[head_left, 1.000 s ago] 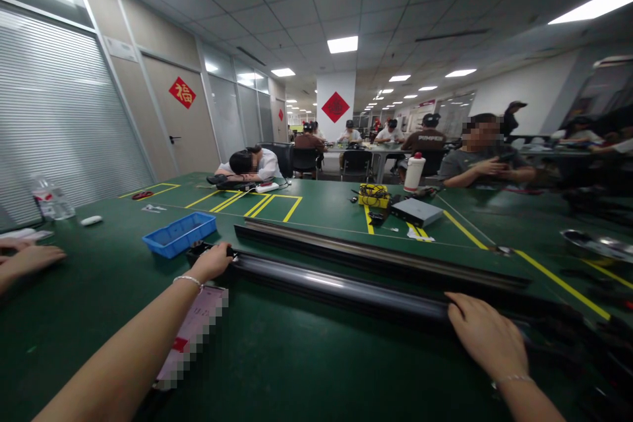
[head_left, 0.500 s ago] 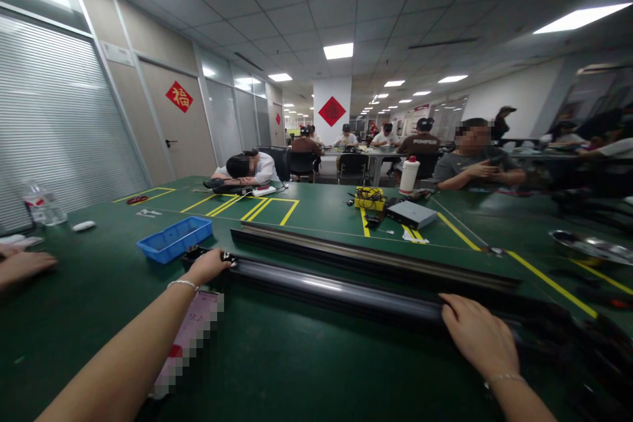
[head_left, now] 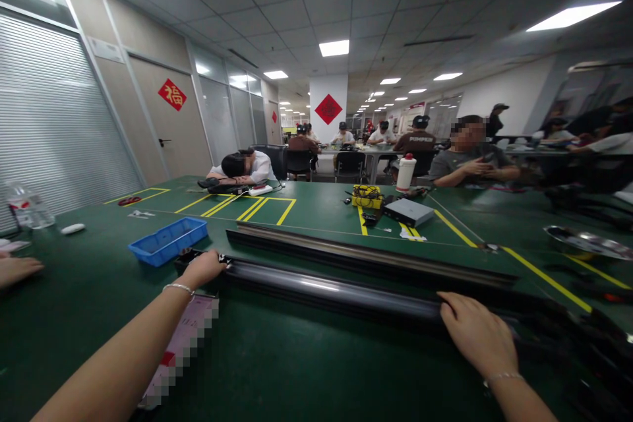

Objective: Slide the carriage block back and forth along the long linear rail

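A long, dark, glossy roller-like tube (head_left: 321, 285) lies across the green table in front of me. My left hand (head_left: 204, 268) is closed around its left end, near a black end piece; the fingertips are partly hidden. Over the tube's right part, my right hand (head_left: 479, 328) is curled, thumb on the near side and fingers out of sight behind. Just beyond, roughly parallel, rests a long black rail (head_left: 356, 254) with a metallic strip. Below my left wrist is a flat pink-screened device (head_left: 185, 336), partly pixelated.
A blue plastic bin (head_left: 181, 248) stands beyond my left hand. Farther back are a grey box (head_left: 409, 212), a yellow holder with cables (head_left: 366, 196) and a white bottle (head_left: 405, 173). A metal bowl (head_left: 588, 242) sits right. Another person's hand (head_left: 20, 271) rests at far left.
The whole view has shifted slightly, so things appear a little farther left. Both hands stay at the same places on the tube.
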Tool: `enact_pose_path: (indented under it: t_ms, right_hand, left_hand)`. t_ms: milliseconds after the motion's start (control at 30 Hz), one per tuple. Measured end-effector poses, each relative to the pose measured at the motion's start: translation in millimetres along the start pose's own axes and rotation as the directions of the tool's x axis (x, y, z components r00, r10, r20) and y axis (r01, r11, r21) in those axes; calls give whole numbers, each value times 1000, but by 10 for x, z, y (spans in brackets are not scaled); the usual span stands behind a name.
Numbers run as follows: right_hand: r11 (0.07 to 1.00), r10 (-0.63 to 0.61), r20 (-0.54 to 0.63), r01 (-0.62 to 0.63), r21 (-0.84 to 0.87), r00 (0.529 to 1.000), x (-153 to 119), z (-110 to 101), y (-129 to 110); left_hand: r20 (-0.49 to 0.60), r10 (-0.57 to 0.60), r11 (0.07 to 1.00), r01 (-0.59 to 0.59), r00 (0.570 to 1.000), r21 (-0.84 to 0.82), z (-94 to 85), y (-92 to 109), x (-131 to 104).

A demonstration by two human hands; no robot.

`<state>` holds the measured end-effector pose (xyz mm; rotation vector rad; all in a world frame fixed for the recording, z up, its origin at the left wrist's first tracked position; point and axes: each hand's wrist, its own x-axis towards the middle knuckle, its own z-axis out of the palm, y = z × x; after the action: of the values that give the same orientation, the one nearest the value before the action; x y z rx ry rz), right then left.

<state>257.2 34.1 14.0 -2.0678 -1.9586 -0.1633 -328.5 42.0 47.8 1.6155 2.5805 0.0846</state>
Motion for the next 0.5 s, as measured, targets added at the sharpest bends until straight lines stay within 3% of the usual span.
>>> enact_pose_path:
  t_ms: [133, 367, 500]
  right_hand:
    - [1000, 7, 6, -7, -16, 1000, 5, -2, 3]
    - [1000, 0, -10, -1, -16, 1000, 12, 34, 22]
    - [1000, 1, -3, -1, -3, 1000, 12, 32, 20]
  left_hand:
    - [6, 19, 1000, -19, 1000, 10, -25, 66, -42]
    - [18, 89, 995, -88, 996, -41, -25, 355, -164]
    - [-1, 82, 993, -81, 997, -83, -60, 400, -220]
